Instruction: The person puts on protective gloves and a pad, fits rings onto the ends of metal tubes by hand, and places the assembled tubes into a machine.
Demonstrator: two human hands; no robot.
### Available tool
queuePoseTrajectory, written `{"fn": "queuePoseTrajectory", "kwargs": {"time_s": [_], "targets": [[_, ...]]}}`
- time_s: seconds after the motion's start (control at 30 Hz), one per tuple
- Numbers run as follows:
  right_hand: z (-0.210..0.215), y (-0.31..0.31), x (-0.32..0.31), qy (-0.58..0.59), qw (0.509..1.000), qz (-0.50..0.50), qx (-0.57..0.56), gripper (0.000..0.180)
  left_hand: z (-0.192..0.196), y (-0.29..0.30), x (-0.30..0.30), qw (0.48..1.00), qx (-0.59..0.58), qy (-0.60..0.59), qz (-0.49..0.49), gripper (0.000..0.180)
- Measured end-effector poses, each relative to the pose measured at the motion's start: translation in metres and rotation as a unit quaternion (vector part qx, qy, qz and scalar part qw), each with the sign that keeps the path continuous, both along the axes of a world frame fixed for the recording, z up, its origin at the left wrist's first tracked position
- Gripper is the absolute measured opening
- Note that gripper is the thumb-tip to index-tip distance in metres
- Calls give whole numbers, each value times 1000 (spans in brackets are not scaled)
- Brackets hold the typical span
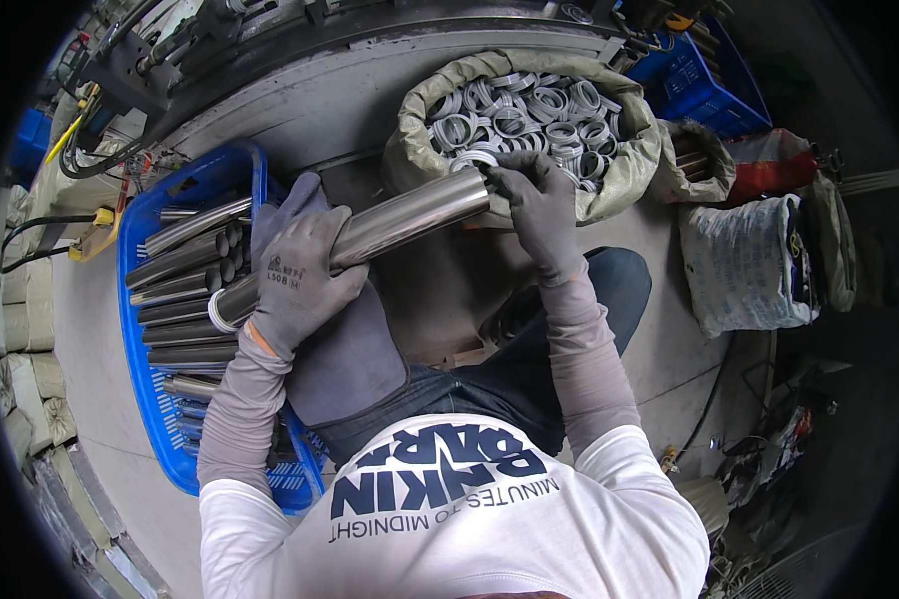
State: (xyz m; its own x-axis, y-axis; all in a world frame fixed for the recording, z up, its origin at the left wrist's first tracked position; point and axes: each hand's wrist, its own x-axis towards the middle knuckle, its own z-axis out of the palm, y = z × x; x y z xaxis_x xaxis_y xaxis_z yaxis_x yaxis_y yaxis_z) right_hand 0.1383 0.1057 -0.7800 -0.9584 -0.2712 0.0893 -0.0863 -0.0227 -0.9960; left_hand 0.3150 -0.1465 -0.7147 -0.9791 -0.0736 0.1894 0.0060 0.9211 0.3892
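Note:
My left hand (305,262), in a grey work glove, is wrapped round a shiny metal tube (415,218) that slants up to the right across my lap. Around the tube's lower left end sits a white ring (217,313). At the upper right end, my gloved right hand (539,205) has its fingers bent close to the rim. A second white ring (472,160) shows just behind that end, against the right fingertips, and seems pinched by them; the tube partly hides it. A grey cloth pad (345,354) lies over my left thigh.
To the left, a blue plastic basket (130,329) holds several metal tubes (185,270). A wide sack (624,185) full of grey-white rings (509,120) stands ahead. Machinery (170,60) runs along the back. More sacks (744,265) and a blue crate (714,95) stand right.

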Motion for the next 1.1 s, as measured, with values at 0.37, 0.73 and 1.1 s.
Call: {"fn": "queuePoseTrajectory", "kwargs": {"time_s": [0.37,0.73,1.1], "targets": [[22,6,17,-48,994,25,-96,27,1,-1,-3,1000,-5,2,3,60],[16,12,11,-15,993,98,-66,27,0,-1,0,1000,0,-3,-11,61],[3,-8,12,269,961,-32,58,16,1,2,-1,999,11,20,-49,61]]}}
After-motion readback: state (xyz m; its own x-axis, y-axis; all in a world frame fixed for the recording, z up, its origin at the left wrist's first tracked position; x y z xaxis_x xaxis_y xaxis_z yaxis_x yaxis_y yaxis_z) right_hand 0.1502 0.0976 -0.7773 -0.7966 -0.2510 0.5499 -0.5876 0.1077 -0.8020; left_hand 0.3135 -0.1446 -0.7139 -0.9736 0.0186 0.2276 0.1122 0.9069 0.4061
